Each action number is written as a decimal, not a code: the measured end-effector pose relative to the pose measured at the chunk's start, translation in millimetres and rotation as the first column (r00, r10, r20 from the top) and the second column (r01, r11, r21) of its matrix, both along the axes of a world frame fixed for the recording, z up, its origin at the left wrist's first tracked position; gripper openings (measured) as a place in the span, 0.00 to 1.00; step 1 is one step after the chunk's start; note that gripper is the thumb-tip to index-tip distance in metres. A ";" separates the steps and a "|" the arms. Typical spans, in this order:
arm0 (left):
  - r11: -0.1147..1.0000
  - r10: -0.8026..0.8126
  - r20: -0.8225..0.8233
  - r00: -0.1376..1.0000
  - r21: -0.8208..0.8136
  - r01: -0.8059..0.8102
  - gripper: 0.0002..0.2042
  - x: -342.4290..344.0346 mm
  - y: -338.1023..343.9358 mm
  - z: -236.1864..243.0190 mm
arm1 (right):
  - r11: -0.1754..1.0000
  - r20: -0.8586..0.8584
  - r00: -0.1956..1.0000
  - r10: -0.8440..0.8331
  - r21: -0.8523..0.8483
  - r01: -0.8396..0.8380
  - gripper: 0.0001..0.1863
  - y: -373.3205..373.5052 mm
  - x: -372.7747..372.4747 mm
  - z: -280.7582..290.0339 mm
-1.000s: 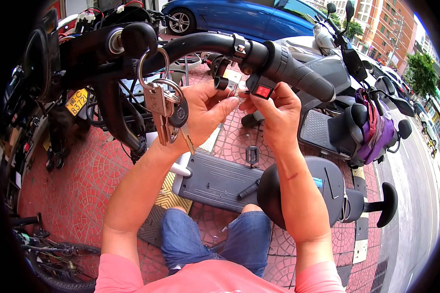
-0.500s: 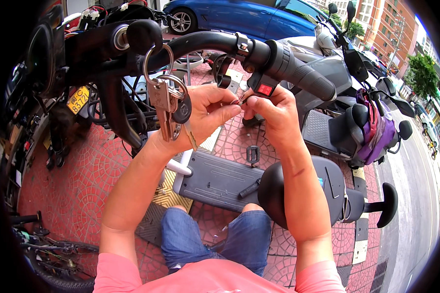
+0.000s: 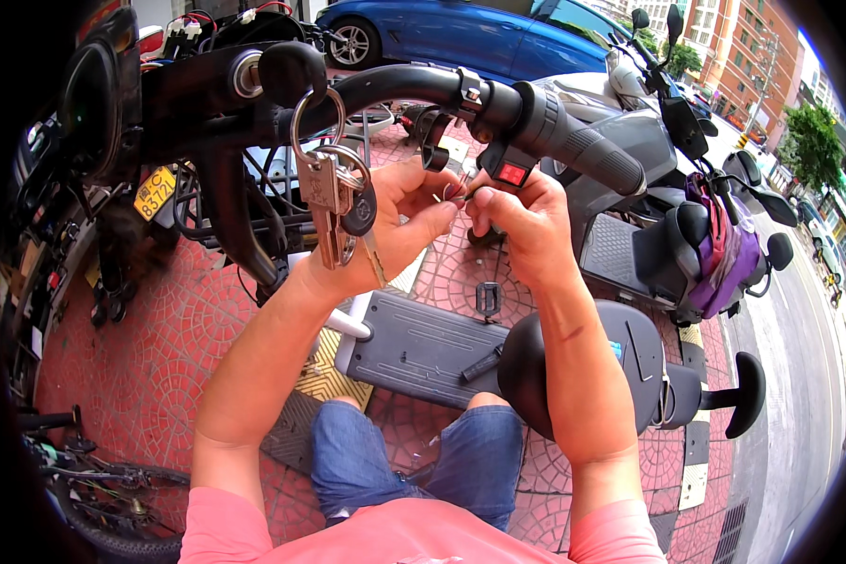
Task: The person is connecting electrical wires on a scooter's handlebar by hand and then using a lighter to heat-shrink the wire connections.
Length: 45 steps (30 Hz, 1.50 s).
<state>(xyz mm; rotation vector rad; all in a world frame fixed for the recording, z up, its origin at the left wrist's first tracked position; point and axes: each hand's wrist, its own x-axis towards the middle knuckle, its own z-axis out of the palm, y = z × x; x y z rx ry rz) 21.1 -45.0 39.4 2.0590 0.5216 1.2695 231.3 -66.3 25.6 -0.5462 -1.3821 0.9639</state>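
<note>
Under the handlebar [image 3: 395, 83] my two hands meet fingertip to fingertip. My left hand [image 3: 395, 221] is closed in a pinch on thin wires [image 3: 448, 191], whose red and pale strands show at its fingertips. With thumb and forefinger together, my right hand [image 3: 528, 226] pinches the dark end of a wire, just below a black switch housing with a red button [image 3: 511, 174]. The exact wire ends are too small to make out. A ring of keys [image 3: 324, 193] hangs from the bar in front of my left wrist. The black ribbed grip [image 3: 597, 150] lies beyond my right hand.
Below my arms are a grey footboard [image 3: 418, 343] with a small black object [image 3: 482, 365] on it, and a black saddle [image 3: 583, 371]. A parked scooter [image 3: 630, 254] stands to the right, a bicycle [image 3: 113, 508] at lower left, and a blue car [image 3: 451, 42] at the back.
The handlebar's left part and the keys have shifted slightly right. My left fingers have parted a little, so more of the thin wires shows. My right hand stays nearly in place.
</note>
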 end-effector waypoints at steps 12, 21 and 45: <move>0.982 -0.048 0.100 0.994 -0.176 0.065 0.10 8.4 -10.8 6.9 | 0.984 0.100 0.982 -0.162 0.095 0.153 0.02 -9.5 -7.6 4.0; 0.973 -0.054 0.193 0.980 -0.211 0.095 0.07 12.3 -4.2 -5.2 | 0.985 0.138 0.979 -0.152 0.105 0.139 0.02 -12.8 -3.4 10.0; 0.984 -0.031 0.103 0.994 -0.172 0.048 0.07 -3.6 -6.1 -13.7 | 0.998 0.052 0.996 -0.067 0.020 0.066 0.08 -4.3 17.9 7.4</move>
